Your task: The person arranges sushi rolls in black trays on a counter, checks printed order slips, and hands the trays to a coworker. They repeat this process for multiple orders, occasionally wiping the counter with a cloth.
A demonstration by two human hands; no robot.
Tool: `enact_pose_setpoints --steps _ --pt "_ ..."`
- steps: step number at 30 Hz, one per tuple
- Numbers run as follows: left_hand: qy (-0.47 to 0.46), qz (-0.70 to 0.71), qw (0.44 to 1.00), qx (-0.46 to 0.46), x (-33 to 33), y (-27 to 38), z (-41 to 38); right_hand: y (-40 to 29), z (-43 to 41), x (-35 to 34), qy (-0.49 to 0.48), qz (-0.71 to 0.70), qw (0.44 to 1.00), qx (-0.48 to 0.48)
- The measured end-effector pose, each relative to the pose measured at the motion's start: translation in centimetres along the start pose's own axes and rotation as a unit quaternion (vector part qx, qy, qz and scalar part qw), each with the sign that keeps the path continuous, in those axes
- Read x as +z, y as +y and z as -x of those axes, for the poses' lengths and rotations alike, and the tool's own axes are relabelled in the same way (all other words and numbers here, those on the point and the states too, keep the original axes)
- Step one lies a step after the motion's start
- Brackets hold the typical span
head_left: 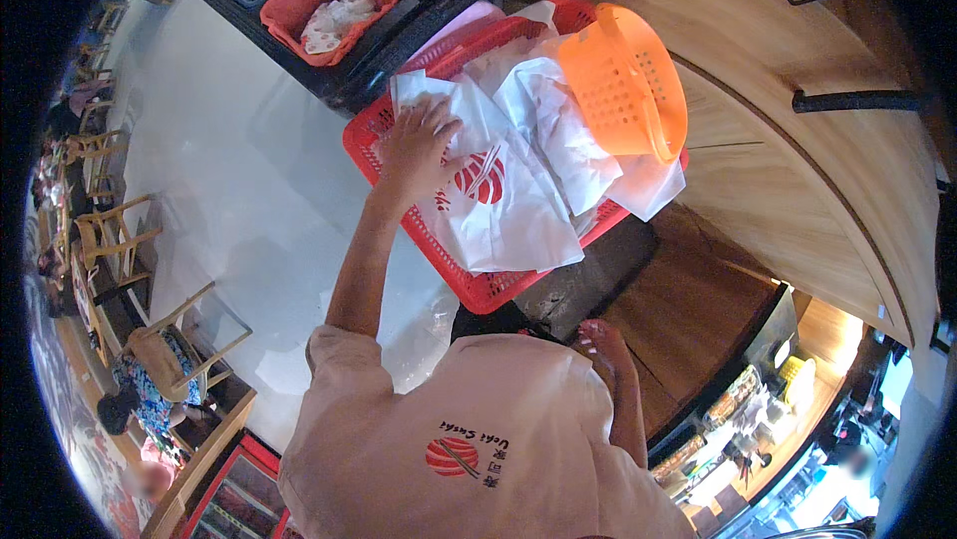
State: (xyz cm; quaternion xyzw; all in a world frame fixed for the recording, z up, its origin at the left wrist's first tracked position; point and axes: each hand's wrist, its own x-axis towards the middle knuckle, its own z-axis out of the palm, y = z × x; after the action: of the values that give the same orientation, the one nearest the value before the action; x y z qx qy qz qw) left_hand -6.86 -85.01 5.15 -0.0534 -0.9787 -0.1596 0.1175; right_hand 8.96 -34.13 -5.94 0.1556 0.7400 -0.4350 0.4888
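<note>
My left hand (419, 146) rests on a white plastic bag (516, 214) with a red printed emblem, its fingers spread on the surface. The bag lies flat over a large red perforated plastic basket (490, 288), covering its near left part. More crumpled white bags (557, 128) fill the basket to the right. On top of them leans an orange perforated plastic basket (609, 90), tipped on its side. My right hand (596, 337) is low beside my body, fingers bent, just below the red basket's near edge; whether it grips anything cannot be seen.
Beyond the red basket, a black cart or rack (366, 53) holds a smaller red bin (329, 8) with crumpled white waste. A curved wooden panel (792, 187) stands on the right. Wooden chairs (112, 232) and seated people are at far left; a lit counter (748, 419) is lower right.
</note>
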Motion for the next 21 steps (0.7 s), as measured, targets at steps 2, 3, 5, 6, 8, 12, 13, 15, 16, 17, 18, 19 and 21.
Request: enact_pose_setpoints --steps 2,3,5,6,8,12,13,15,16,17,18,19,21 --pt "0.001 -0.002 0.999 -0.038 0.2 -0.1 2.6 -5.5 1.1 0.2 0.064 0.237 0.947 -0.206" --pt "-0.010 0.021 1.000 -0.020 0.2 0.3 2.6 -8.7 3.4 1.1 0.111 0.336 0.889 -0.290" --pt "-0.022 0.039 0.999 -0.015 -1.4 1.6 4.2 -17.0 4.6 2.2 0.117 0.134 0.976 -0.125" --pt "-0.053 0.085 0.995 -0.018 -3.1 3.3 5.1 -21.5 5.8 2.4 0.102 0.157 0.968 -0.167" --pt "-0.083 0.153 0.985 0.005 -4.1 7.1 6.1 -26.3 6.3 3.7 0.143 0.223 0.918 -0.296" --pt "-0.089 0.127 0.987 0.051 -2.8 8.7 7.3 -29.9 4.2 6.5 0.239 0.428 0.738 -0.464" --pt "-0.101 0.094 0.988 0.062 -2.8 8.4 6.8 -30.2 3.7 6.7 0.246 0.452 0.708 -0.484" --pt "-0.082 0.117 0.988 0.059 -4.0 7.5 6.2 -30.1 2.4 6.7 0.229 0.431 0.703 -0.518" --pt "-0.071 0.125 0.988 0.057 -4.6 7.0 5.9 -30.8 2.7 6.8 0.229 0.388 0.726 -0.519" --pt "-0.061 0.134 0.988 0.055 -5.4 6.6 5.7 -30.8 2.8 6.7 0.238 0.323 0.745 -0.532" --pt "-0.025 0.155 0.987 0.032 -6.7 6.4 5.4 -30.9 2.8 6.4 0.248 0.255 0.760 -0.545" --pt "0.014 0.177 0.984 0.011 -8.1 6.3 4.9 -30.9 2.8 6.0 0.257 0.187 0.769 -0.555" --pt "0.124 0.242 0.961 -0.049 -10.6 6.3 4.5 -31.4 3.8 5.3 0.237 0.072 0.789 -0.563"
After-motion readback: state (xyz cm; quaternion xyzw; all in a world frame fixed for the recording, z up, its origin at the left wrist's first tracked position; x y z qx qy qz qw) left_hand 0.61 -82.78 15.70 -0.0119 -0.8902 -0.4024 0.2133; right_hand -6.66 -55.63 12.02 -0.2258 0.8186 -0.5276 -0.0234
